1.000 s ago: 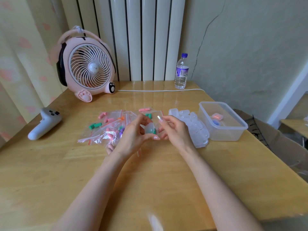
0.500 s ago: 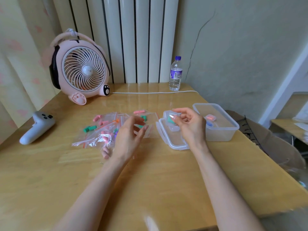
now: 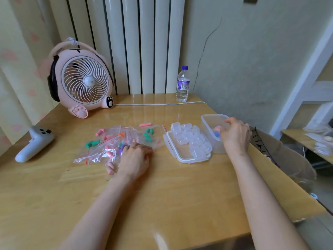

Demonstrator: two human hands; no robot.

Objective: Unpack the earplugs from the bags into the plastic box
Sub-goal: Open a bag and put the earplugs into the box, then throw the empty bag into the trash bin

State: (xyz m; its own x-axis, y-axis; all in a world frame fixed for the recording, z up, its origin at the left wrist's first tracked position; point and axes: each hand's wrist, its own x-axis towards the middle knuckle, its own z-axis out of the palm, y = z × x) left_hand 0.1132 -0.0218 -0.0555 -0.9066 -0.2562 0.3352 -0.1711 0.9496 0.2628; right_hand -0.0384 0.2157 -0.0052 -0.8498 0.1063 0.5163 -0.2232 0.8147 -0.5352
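Note:
Several clear zip bags (image 3: 115, 141) holding pink, green and purple earplugs lie spread at the table's middle. My left hand (image 3: 134, 159) rests on their near edge, fingers loosely curled, thumb stretched out to the left. The clear plastic box (image 3: 207, 123) stands at the right with pink and blue pieces (image 3: 217, 131) showing inside. My right hand (image 3: 234, 136) reaches into the box from its near right side with fingers bent down. Its fingertips are hidden, so I cannot see whether they hold anything.
The box's lid (image 3: 180, 156) lies just left of the box, piled with several small clear cases (image 3: 191, 138). A pink fan (image 3: 84, 82), white cable (image 3: 158, 104) and water bottle (image 3: 182, 84) stand at the back. A white controller (image 3: 33, 144) lies at the left.
My right hand carried a small clear case with green earplugs from the middle to the box. My left hand dropped from in front of me onto the bags.

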